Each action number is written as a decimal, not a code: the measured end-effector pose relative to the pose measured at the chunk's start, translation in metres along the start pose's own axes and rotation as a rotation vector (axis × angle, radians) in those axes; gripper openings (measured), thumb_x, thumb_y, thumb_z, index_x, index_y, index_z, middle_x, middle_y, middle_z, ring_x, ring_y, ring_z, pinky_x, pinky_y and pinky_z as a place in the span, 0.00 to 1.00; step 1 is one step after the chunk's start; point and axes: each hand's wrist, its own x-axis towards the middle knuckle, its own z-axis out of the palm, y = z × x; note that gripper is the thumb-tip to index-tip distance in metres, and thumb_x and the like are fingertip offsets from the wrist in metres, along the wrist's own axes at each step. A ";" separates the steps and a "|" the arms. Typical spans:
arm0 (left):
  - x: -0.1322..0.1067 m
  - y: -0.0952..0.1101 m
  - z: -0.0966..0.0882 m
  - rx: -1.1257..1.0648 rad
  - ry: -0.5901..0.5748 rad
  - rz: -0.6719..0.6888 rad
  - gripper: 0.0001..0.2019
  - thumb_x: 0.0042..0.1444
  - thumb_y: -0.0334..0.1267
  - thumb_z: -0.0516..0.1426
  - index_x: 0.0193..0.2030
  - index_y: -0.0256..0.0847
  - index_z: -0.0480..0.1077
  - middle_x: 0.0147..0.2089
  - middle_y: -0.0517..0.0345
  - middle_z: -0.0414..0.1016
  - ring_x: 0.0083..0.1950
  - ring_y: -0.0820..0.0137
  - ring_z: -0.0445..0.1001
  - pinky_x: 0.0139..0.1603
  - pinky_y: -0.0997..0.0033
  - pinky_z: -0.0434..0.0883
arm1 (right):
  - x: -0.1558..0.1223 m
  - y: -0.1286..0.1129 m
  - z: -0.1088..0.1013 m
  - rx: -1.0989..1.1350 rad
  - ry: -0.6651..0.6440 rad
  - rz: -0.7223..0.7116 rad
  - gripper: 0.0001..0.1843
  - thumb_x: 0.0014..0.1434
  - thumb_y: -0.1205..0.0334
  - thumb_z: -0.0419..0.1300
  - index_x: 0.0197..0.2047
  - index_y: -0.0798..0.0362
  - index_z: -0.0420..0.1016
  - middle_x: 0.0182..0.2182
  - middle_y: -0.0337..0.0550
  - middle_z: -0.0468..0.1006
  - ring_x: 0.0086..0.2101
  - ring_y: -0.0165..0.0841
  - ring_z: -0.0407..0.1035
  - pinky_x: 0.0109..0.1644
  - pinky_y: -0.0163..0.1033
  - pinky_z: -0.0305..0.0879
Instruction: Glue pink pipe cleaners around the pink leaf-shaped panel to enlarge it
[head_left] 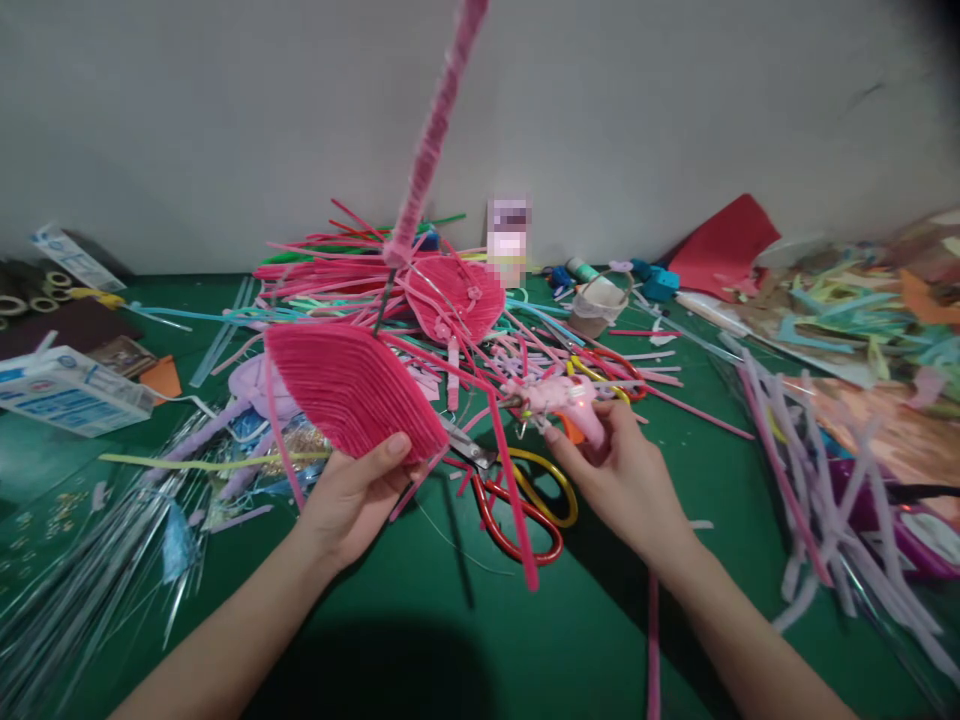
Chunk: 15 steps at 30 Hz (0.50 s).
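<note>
My left hand (352, 495) is closed on the lower corner of a pink fan-shaped piece (349, 385) built from rows of pipe cleaner, held up over the green table (420, 640). A pink wrapped stem (435, 130) rises from behind it toward the top of the view. My right hand (619, 470) grips a pink glue gun (566, 400), its nozzle pointing left toward the fan. A second pink fan piece (457, 295) lies further back among loose pink pipe cleaners (337, 265).
Red and yellow scissors (525, 500) lie between my hands. A white box (71, 390) sits at the left, clear wrapping (97, 570) at the front left, lilac pipe cleaners (817, 500) and paper scraps (847, 300) at the right, a small paper cup (596, 305) behind.
</note>
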 end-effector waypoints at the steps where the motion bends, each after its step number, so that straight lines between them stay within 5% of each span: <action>1: 0.000 0.000 0.000 0.003 0.002 -0.002 0.15 0.35 0.33 0.73 0.31 0.39 0.76 0.29 0.62 0.80 0.30 0.72 0.77 0.28 0.76 0.76 | -0.002 -0.002 0.003 0.023 -0.020 -0.028 0.23 0.52 0.39 0.58 0.38 0.49 0.62 0.21 0.35 0.70 0.20 0.32 0.62 0.24 0.35 0.55; 7: -0.002 0.000 0.003 0.017 -0.050 0.014 0.13 0.36 0.34 0.73 0.23 0.37 0.73 0.19 0.68 0.71 0.19 0.82 0.67 0.18 0.84 0.67 | -0.009 -0.009 0.012 0.183 -0.119 -0.107 0.17 0.56 0.46 0.58 0.39 0.50 0.63 0.25 0.36 0.72 0.23 0.30 0.62 0.25 0.34 0.58; 15: -0.001 -0.001 0.004 0.039 -0.051 0.024 0.13 0.38 0.35 0.72 0.28 0.38 0.73 0.23 0.66 0.74 0.21 0.79 0.70 0.22 0.81 0.71 | -0.010 -0.001 0.016 0.257 -0.133 -0.127 0.16 0.58 0.46 0.57 0.38 0.49 0.62 0.26 0.34 0.69 0.23 0.29 0.60 0.26 0.34 0.57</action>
